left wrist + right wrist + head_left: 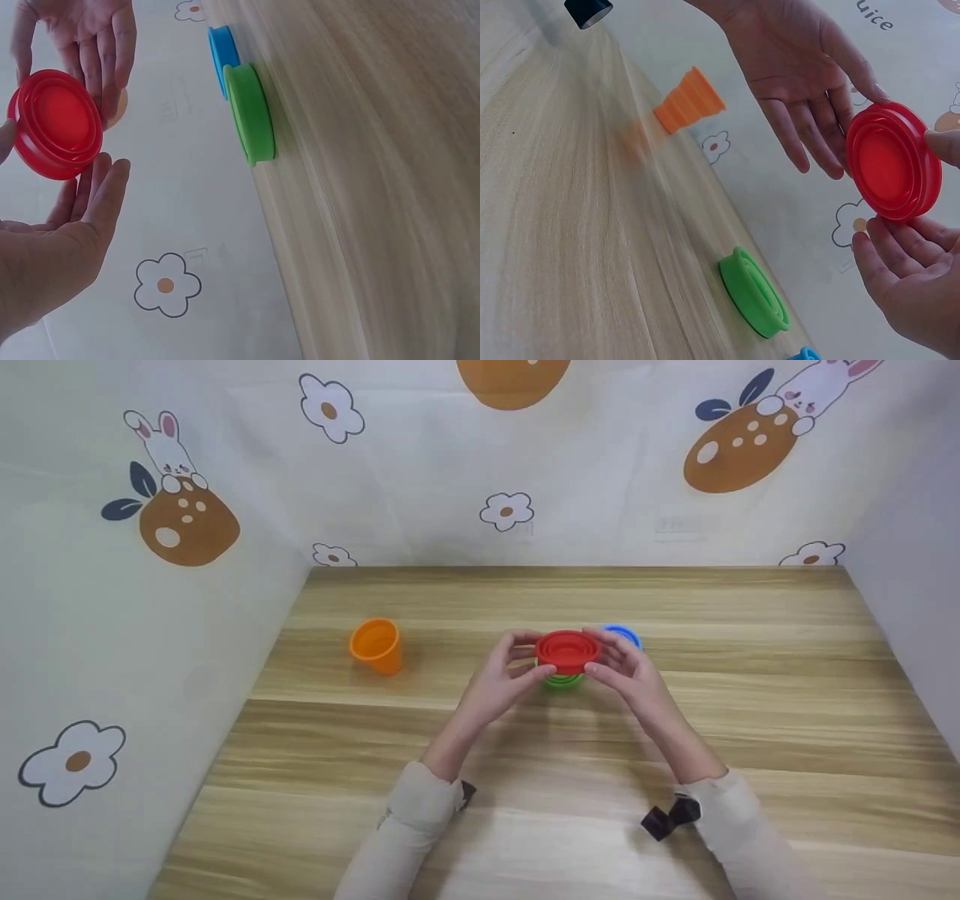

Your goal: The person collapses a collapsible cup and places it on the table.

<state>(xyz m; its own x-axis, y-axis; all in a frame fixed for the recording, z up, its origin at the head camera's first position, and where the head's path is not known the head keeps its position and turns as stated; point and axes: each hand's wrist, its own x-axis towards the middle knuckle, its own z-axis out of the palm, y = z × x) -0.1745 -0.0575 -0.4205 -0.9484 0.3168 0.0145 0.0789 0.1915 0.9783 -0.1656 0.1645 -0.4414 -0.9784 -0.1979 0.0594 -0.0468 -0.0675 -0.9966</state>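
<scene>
Both hands hold a red collapsible cup [568,651], folded flat into a ringed disc, above the table. On its left side the left hand [498,679] pinches the rim between thumb and fingers. The right hand [628,675] grips the opposite side the same way. In the left wrist view the red cup [60,124] shows its flat base and rings. Below and behind it, a green collapsed cup [754,292] lies on the table, partly covered in the head view. A blue collapsed cup [624,636] lies beyond, partly hidden by the right hand.
An orange cup [377,646], extended to full height, stands on the left of the wooden table [315,750]. A patterned white wall covering [420,472] rises behind the table's back edge. Dark wrist cameras [670,817] are strapped near the sleeves.
</scene>
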